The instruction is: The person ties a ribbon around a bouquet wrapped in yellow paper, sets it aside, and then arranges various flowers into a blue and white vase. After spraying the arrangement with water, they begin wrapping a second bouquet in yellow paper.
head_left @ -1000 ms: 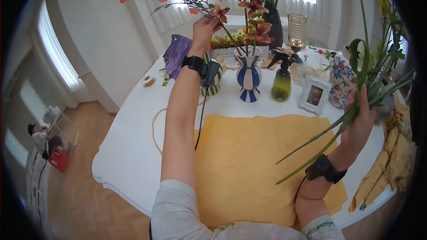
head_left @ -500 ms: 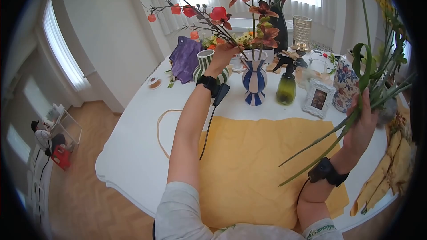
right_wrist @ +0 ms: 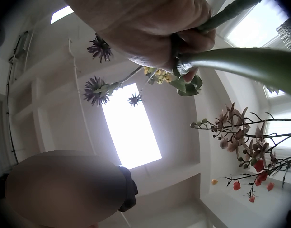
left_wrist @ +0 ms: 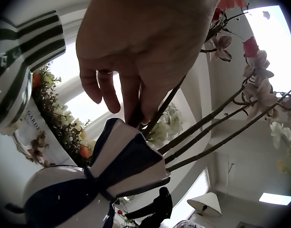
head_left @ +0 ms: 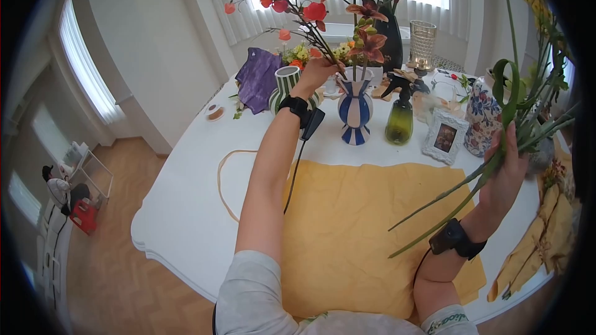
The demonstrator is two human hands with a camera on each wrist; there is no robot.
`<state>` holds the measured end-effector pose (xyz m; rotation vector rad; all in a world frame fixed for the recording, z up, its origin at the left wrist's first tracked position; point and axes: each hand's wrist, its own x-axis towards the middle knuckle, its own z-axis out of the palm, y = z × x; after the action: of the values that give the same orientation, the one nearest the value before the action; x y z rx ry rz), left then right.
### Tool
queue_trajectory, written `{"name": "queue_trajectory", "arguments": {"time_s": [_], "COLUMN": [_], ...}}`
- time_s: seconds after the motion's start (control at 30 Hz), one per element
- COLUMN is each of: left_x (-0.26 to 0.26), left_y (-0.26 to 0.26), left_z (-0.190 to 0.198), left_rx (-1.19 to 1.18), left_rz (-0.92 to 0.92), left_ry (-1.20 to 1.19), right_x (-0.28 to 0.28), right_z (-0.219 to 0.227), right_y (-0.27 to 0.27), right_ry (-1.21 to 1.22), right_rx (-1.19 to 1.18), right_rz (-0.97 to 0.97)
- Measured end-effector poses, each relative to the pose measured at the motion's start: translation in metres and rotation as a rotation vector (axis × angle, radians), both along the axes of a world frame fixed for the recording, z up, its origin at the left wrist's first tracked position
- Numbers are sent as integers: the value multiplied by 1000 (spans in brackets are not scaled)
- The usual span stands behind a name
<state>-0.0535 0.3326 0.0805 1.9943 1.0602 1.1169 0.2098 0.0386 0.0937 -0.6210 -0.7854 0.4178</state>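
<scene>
1. Left hand [head_left: 321, 73], upper centre of the frame, at the mouth of the blue-striped vase [head_left: 355, 111]. The thumb and forefinger pinch the stem of the red-blossomed branch [head_left: 315, 11]; in the left wrist view the remaining fingers hang slightly bent, apart from the stem. Its lower end is hidden at the rim, so whether it stands inside cannot be told.

2. Reason for this grip: a low hold, just above the rim, probably gives close control of a long, top-heavy branch among the orchid stems [head_left: 370, 45] standing in the same vase.

3. Right hand [head_left: 501, 167], right of the frame. The fingers are curled round the bunch of green stems [head_left: 510, 111], blossoms upward and cut ends slanting down to the left; presumably it is carried aside to keep it from the other hand's work.

4. Yellow sheet [head_left: 360, 236], lower centre, spread on the white desk [head_left: 186, 198] nearest the person, likely for easy reach. The spray bottle [head_left: 398, 125] stands upright just right of the vase.
</scene>
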Motion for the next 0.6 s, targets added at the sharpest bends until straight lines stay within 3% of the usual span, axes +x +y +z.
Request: {"name": "queue_trajectory", "arguments": {"time_s": [0.17,0.23,0.37,0.6], "left_x": [3,3,5,8], "left_y": [11,7,2,-20], "left_z": [2,2,2,19], "left_rx": [-40,-21,-5,43], "left_rz": [-14,-104,-46,-6], "left_ry": [78,22,45,-186], "right_x": [-1,-3,-2,-4], "right_z": [0,1,1,0], "right_y": [0,0,1,1], "right_ry": [-23,-27,-27,-23], "right_rx": [-7,-6,-10,-14], "right_rz": [-12,-13,-14,-7]}}
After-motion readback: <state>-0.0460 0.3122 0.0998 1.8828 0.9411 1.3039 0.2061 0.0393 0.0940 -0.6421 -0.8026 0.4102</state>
